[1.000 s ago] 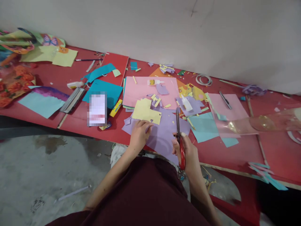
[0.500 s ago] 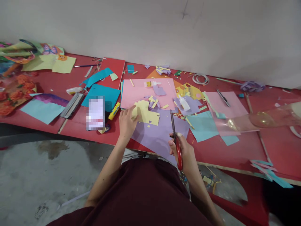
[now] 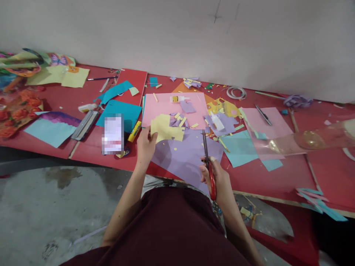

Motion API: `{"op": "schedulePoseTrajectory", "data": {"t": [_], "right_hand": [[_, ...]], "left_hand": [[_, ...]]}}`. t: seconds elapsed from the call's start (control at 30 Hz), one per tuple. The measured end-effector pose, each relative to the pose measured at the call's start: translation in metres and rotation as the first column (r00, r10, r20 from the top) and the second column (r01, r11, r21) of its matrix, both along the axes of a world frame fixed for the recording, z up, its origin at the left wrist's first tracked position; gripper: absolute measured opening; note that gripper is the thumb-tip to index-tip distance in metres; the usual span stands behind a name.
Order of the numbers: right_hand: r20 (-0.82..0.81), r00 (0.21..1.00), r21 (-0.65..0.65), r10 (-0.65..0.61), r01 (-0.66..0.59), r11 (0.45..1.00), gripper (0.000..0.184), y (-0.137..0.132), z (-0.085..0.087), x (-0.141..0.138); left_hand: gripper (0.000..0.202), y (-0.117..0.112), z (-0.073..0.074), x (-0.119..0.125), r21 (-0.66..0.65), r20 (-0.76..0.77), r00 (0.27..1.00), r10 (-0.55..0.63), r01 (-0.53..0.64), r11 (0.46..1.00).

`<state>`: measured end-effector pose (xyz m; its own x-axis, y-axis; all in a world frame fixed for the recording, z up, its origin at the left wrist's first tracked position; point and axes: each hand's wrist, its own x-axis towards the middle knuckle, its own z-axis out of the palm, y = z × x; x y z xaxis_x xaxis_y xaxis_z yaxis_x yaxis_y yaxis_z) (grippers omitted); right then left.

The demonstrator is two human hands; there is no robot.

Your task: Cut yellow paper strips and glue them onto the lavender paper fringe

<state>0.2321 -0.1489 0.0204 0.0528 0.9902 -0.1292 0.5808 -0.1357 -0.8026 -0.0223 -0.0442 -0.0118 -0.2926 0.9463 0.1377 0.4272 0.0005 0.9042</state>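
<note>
My left hand (image 3: pixel 146 145) pinches the left edge of a pale yellow cut paper sheet (image 3: pixel 165 129) and holds it slightly off the red board (image 3: pixel 277 173). My right hand (image 3: pixel 219 181) grips red-handled scissors (image 3: pixel 208 162), blades closed and pointing away over a large lilac paper sheet (image 3: pixel 188 155). A pink sheet (image 3: pixel 169 107) lies just beyond, with a small glue bottle (image 3: pixel 180 98) and paper scraps on it.
Teal sheets (image 3: pixel 122 112), a yellow glue stick (image 3: pixel 135 130), a blurred card (image 3: pixel 112 133), a second glue bottle (image 3: pixel 216 121), a light blue sheet (image 3: pixel 240 149) and another pink sheet (image 3: pixel 266 127) cover the board. A clear plastic roll (image 3: pixel 318 139) lies right. Grey floor is left.
My left hand moved left off the lilac sheet, took the yellow sheet by its edge and lifted it. The right hand with the scissors stayed almost still.
</note>
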Motion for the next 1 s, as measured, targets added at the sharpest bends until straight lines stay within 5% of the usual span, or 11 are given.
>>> {"op": "schedulePoseTrajectory", "data": {"t": [0.13,0.23,0.33,0.47,0.67,0.87,1.0], "right_hand": [[-0.167,0.985,-0.013,-0.034,0.033,0.999,0.043,-0.003,-0.003,-0.003],[-0.388,0.921,-0.01,-0.038,0.037,0.999,0.049,-0.007,-0.005,-0.008],[-0.524,0.849,0.048,0.065,-0.047,0.998,0.06,-0.009,-0.006,-0.015],[-0.561,0.816,0.073,0.138,-0.116,0.99,0.06,-0.014,-0.005,-0.023],[-0.551,0.808,0.035,0.207,-0.226,0.974,0.061,-0.023,-0.003,-0.03],[-0.476,0.833,0.053,0.282,-0.293,0.955,0.068,-0.027,-0.005,-0.036],[-0.459,0.832,0.036,0.313,-0.334,0.942,0.072,-0.029,-0.005,-0.037]], "left_hand": [[0.02,-0.008,0.008,-0.012,0.022,0.177,0.984,0.012,-0.016,1.0],[0.029,-0.018,0.014,-0.008,-0.03,0.49,0.871,-0.029,0.051,0.998],[0.041,-0.028,0.022,0.005,-0.059,0.618,0.785,-0.054,0.115,0.992],[0.061,-0.041,0.034,0.021,0.035,0.61,0.789,-0.072,0.064,0.997],[0.025,-0.05,0.051,0.028,0.069,0.511,0.846,-0.156,0.14,0.988],[0.028,-0.055,0.07,0.04,0.058,0.473,0.879,-0.053,0.029,0.998],[0.021,-0.057,0.069,0.04,0.259,0.534,0.842,-0.077,-0.076,0.963]]}}
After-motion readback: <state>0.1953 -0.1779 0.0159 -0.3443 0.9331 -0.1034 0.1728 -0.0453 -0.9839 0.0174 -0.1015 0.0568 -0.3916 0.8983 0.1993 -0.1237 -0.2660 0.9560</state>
